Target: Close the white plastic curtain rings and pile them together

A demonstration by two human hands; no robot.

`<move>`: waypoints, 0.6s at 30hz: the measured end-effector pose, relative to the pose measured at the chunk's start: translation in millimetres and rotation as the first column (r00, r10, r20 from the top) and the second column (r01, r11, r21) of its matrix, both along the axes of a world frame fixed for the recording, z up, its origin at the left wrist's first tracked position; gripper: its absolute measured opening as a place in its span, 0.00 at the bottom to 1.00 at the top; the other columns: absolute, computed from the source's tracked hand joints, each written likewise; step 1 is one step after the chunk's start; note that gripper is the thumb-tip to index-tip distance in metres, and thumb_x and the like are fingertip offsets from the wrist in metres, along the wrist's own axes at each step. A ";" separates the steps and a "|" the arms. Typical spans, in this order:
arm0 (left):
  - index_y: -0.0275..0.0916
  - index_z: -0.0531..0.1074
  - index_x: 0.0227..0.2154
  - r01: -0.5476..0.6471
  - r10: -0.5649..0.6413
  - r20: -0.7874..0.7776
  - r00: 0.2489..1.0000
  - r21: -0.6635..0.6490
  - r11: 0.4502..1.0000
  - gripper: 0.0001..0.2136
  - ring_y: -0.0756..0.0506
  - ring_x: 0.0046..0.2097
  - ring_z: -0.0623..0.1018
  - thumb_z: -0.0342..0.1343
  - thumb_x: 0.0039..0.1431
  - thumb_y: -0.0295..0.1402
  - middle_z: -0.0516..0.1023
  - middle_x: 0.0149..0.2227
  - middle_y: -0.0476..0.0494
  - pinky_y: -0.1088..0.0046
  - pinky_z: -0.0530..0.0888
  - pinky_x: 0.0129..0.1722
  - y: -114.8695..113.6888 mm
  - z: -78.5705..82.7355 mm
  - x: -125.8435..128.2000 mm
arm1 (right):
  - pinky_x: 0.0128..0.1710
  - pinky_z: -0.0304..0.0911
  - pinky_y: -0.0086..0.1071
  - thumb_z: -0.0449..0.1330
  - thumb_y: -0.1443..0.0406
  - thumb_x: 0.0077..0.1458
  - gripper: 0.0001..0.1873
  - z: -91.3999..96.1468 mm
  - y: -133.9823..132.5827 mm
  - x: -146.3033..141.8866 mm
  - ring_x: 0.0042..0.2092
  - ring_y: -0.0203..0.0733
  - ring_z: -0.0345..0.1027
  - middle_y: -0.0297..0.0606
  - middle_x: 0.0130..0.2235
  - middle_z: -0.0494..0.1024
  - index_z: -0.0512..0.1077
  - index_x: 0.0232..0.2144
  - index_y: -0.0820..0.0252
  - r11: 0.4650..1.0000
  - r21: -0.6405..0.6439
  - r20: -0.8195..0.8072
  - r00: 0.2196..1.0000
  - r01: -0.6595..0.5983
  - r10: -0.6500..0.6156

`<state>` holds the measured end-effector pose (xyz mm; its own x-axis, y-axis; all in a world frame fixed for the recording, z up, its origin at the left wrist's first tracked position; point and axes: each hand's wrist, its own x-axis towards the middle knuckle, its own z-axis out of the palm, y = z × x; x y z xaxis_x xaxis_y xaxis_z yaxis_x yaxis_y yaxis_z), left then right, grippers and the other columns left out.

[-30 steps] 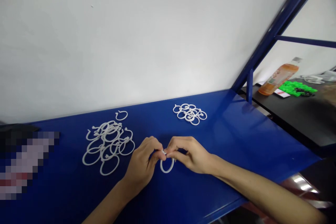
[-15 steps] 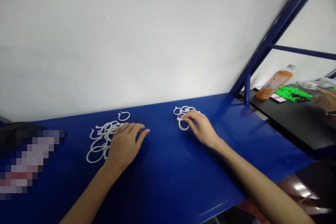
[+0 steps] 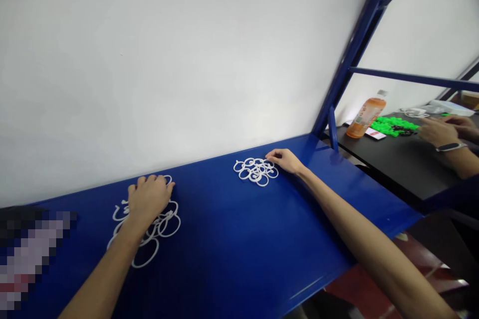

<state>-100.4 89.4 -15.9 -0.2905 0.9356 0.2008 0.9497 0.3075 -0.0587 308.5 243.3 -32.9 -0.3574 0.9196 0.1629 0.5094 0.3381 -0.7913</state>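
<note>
White open rings with small knobbed ends, like curtain rings, lie in two groups on the blue table. My left hand [image 3: 149, 198] is over the left pile of rings [image 3: 169, 225], palm down, fingers bent and thumb apart; it hides part of the pile and a ring behind it. At the back right edge of the right group of rings [image 3: 257, 170], my right hand [image 3: 286, 160] has its thumb and fingertips pinched together on a white ring, most of which merges with the group.
The blue table [image 3: 224, 239] meets a white wall behind. A blue metal frame [image 3: 346, 60] rises at the right. Beyond it, a black table holds an orange drink bottle [image 3: 366, 114], a phone, green pieces [image 3: 392, 125] and a co-worker's hands [image 3: 439, 132]. A dark item lies far left.
My left hand has moved left and back over the left pile. My right hand has shifted from the front of the right group to its back right edge. The view has turned right.
</note>
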 end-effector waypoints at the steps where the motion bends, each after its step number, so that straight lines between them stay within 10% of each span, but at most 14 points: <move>1: 0.35 0.78 0.36 0.015 -0.015 -0.006 1.000 -0.001 1.000 0.20 0.26 0.50 0.72 0.44 0.62 0.42 0.79 0.43 0.26 0.48 0.66 0.46 1.8 0.8 -0.8 | 0.39 0.70 0.32 0.62 0.63 0.56 0.08 -1.9 -0.3 -0.8 0.36 0.40 0.76 0.39 0.36 0.83 0.80 0.34 0.61 1.000 0.003 -0.003 1.000 0.010 -0.010; 11: 0.43 0.75 0.37 0.347 -0.347 -0.024 0.938 0.140 0.927 0.13 0.39 0.48 0.73 0.47 0.67 0.40 0.80 0.44 0.43 0.61 0.65 0.46 -33.5 17.9 50.7 | 0.46 0.66 0.37 0.57 0.62 0.61 0.11 11.6 -23.5 -6.0 0.42 0.44 0.74 0.42 0.41 0.82 0.78 0.37 0.60 0.948 0.202 -0.063 0.970 0.244 -0.236; 18: 0.41 0.76 0.38 0.679 -0.613 -0.294 0.733 0.361 0.639 0.08 0.43 0.42 0.75 0.51 0.68 0.30 0.81 0.39 0.45 0.62 0.66 0.46 -70.0 4.5 100.1 | 0.39 0.65 0.31 0.57 0.59 0.65 0.12 46.0 -100.8 -64.3 0.38 0.39 0.73 0.37 0.39 0.81 0.77 0.39 0.58 0.960 0.250 -0.047 0.989 -0.125 0.141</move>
<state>-0.3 19.5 -11.5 0.4157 0.6826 0.6011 0.9071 -0.3588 -0.2199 244.2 142.4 13.1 -0.4554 0.7934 0.4037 0.3980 0.5871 -0.7049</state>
